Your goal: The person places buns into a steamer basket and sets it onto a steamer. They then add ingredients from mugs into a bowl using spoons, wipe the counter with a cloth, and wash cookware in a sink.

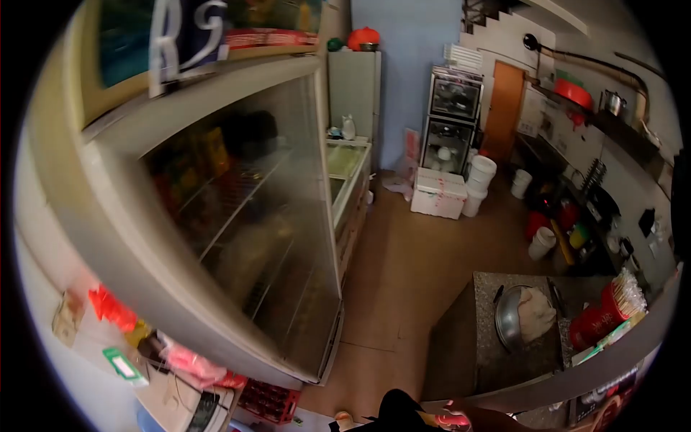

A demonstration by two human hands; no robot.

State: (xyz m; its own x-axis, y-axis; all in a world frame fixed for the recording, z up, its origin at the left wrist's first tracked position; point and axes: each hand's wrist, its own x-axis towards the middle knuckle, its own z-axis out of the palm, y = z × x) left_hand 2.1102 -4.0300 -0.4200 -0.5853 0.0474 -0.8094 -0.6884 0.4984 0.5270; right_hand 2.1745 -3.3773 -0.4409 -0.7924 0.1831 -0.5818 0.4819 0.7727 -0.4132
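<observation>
Red item (452, 420), at five o'clock on the bottom edge: is that what the hand has

It looks that way, but I judge it only from how close they lie. What I take for the right hand (475, 416) sits just to its three-o'clock side, blurred and cut by the frame

Are the fingers apart, or clamped on it

I cannot tell; they don't show clearly enough. The left hand is out of view altogether

How far along is the work, then

Hard to say. At most, I'd judge the item is already within the hand's reach, perhaps picked up. Nothing visible marks a finished step, and how much is left doesn't show either

And the item's own looks

Bright red with pale markings, with a yellowish patch just beside it at nine o'clock. Its lower part runs out of frame, so its full shape and any lettering escape me

What stands around it

A dark shape (398, 412) close by, towards ten o'clock from it. In the wider view, a glass-fronted fridge (327, 216) fills nine o'clock; a stone-topped counter (486, 288) at four o'clock bears a metal bowl (509, 324) with a pale cloth-like thing (536, 315) against it; and a red crate (268, 401) lies at seven o'clock
</observation>
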